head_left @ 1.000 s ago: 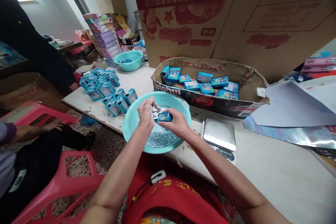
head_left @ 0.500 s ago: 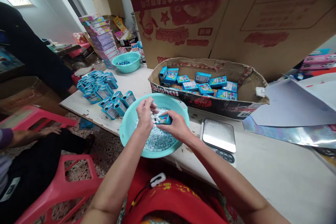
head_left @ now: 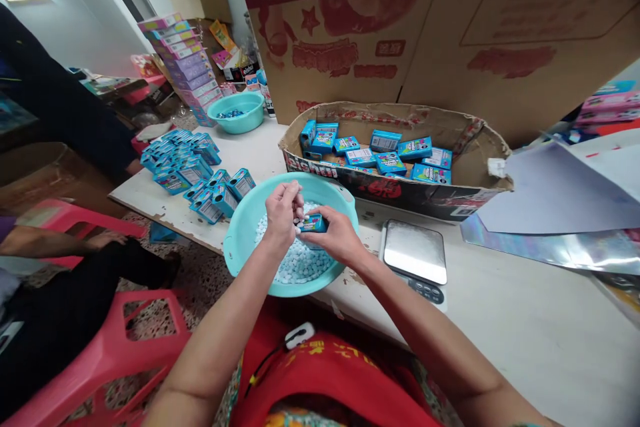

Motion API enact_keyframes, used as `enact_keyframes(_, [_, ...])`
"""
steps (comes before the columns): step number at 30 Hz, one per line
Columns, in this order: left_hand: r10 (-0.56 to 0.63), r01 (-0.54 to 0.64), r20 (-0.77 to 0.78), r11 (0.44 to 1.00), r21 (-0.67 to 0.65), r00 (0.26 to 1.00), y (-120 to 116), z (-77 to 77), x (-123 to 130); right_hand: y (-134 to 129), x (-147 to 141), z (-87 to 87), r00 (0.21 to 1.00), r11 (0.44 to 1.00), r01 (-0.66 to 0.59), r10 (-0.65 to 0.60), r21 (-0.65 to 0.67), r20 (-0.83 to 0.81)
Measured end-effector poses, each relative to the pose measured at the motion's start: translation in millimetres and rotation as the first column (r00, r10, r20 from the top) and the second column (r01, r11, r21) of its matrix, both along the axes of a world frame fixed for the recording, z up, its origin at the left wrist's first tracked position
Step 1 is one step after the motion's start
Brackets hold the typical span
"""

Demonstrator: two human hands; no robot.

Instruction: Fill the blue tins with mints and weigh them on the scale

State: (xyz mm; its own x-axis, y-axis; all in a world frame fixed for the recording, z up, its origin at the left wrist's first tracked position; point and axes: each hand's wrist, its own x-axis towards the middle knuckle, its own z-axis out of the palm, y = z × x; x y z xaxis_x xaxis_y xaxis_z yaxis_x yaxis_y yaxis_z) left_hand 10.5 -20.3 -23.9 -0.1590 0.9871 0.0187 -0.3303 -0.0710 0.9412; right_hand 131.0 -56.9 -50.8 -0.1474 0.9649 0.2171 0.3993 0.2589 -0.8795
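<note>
A turquoise basin [head_left: 240, 240] holds many small white candies [head_left: 303, 263]. Over it, my right hand [head_left: 337, 235] grips a small blue box [head_left: 313, 223] lying on its side, one end facing left. My left hand [head_left: 284, 208] is curled just left of that end, with a few white candies at its fingers. Left of the basin, several blue boxes [head_left: 224, 199] stand on the table, with a larger cluster [head_left: 180, 160] behind them.
Behind the basin, a low cardboard tray [head_left: 465, 197] holds several blue boxes. A scale [head_left: 415, 253] sits to the right, near silvery sheets [head_left: 530, 247]. A smaller basin [head_left: 250, 121] stands behind. A seated person's hand [head_left: 107, 239] is at the left, by a red stool [head_left: 100, 347].
The view has shifted slightly. Fewer white candies show between my left hand and the box, and my left fingers are closer together. My right hand still grips the box.
</note>
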Motion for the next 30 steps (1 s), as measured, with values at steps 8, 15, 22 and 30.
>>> enact_keyframes(8, [-0.202, 0.202, -0.095, 0.979, -0.012, 0.975, -3.2, 2.2, 3.8, 3.0, 4.0, 0.0, 0.999, 1.000, -0.021, 0.021, -0.011, 0.033])
enact_keyframes(15, [-0.165, 0.169, -0.058, 0.984, 0.062, 0.985, 2.8, 5.8, -11.1, 2.4, 16.4, 3.4, 0.995, 1.000, -0.023, 0.024, 0.012, -0.099])
enact_keyframes(22, [-0.335, 0.313, -0.582, 0.939, -0.142, 0.741, 11.0, -40.3, -32.8, 0.3, 27.6, 5.2, 0.924, 0.967, 0.249, -0.218, 0.060, -0.315])
enact_keyframes(30, [-0.425, 0.793, -0.894, 0.491, -0.360, -0.143, -20.8, -73.0, -18.1, 8.8, 12.3, -21.5, 0.925, 0.953, 0.300, -0.279, 0.042, -0.259])
